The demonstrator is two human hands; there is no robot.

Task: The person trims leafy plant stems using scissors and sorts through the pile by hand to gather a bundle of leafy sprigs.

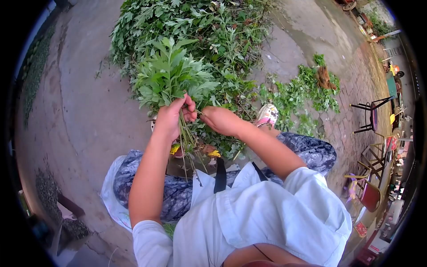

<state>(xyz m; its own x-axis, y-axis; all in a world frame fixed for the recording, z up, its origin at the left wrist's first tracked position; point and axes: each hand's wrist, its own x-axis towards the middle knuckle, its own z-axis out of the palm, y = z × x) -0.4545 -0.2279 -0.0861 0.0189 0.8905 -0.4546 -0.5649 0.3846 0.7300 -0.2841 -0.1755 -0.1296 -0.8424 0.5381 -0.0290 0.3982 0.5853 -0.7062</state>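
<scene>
My left hand (173,115) is closed around a bunch of leafy green stems (171,73). The leaves stand up above the fist, and the thin bare stalks hang below it. Right beside it, my right hand (219,120) has its fingers pinched together at the edge of the bunch. What lies between those fingertips is hidden, though a thin stalk seems to run there. Just beyond both hands lies a large heap of cut leafy plants (222,40) on the ground.
A smaller patch of green cuttings (307,89) lies to the right, with a brown clump (325,78) on it. My shoe (267,115) stands beside the heap. Chairs (370,196) line the far right, and concrete ground (89,89) stretches left.
</scene>
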